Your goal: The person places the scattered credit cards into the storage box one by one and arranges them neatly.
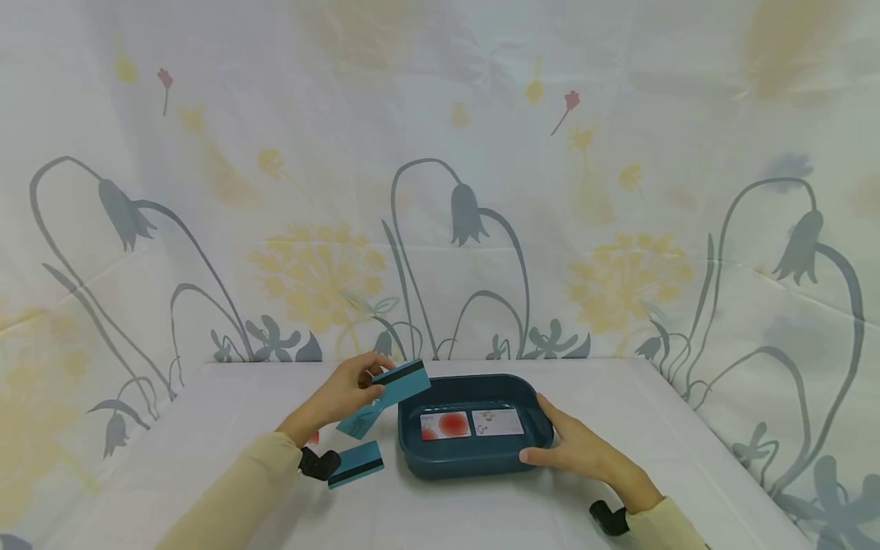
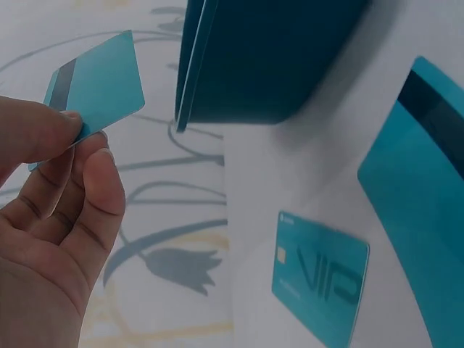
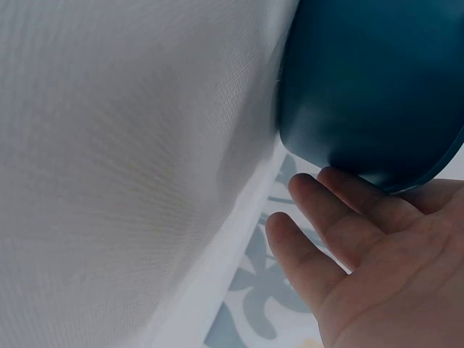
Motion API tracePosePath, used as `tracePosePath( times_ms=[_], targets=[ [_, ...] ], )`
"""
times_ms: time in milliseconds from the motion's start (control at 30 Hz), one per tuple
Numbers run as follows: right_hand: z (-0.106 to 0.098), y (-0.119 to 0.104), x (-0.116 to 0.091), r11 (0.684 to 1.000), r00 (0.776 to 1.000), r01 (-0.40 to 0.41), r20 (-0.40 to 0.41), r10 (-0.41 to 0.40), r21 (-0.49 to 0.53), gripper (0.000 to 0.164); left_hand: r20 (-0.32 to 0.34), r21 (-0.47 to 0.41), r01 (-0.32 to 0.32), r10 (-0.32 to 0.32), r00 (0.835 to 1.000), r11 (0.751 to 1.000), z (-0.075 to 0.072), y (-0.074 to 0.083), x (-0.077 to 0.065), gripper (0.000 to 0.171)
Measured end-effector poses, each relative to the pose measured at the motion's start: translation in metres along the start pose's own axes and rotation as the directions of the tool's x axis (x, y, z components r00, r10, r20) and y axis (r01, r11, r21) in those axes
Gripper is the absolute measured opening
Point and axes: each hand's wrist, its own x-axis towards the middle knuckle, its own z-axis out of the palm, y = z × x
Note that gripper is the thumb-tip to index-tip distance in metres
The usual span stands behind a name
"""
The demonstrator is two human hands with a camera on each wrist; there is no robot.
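My left hand [image 1: 352, 388] pinches a blue card [image 1: 404, 385] with a black stripe between thumb and fingers, above the left end of a dark teal tray [image 1: 474, 467]. In the left wrist view the held card [image 2: 105, 90] is tilted beside the tray wall [image 2: 254, 65]. Two cards with pictures, a red-circled card [image 1: 445, 425] and a pale flowered card [image 1: 498, 422], lie side by side in the tray. At the tray's right end rests my right hand [image 1: 584, 451], thumb at the front rim. Its fingers [image 3: 348, 225] look fairly straight, some touching the tray wall.
Left of the tray on the white tablecloth [image 1: 467, 516] lie a blue VIP card [image 2: 319, 275] and a blue striped card [image 1: 356, 464]. A small red patch [image 1: 314, 438] shows beside my left wrist, mostly hidden. A flower-patterned cloth [image 1: 440, 114] hangs behind the table.
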Motion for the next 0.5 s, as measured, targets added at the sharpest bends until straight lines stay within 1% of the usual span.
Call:
tracePosePath(
  times_ms=[300,500],
  targets=[
    [0.0,0.0,0.001,1.0,1.0,-0.012,0.003,0.012,0.007,0.108,0.051,-0.043,-0.006,0.008,0.999,0.999,0.02,0.011,0.01,0.031],
    [0.0,0.001,0.001,1.0,1.0,-0.007,0.002,0.007,0.009,0.109,0.074,-0.038,-0.01,0.013,0.997,0.999,0.033,0.018,0.015,0.031]
  ],
)
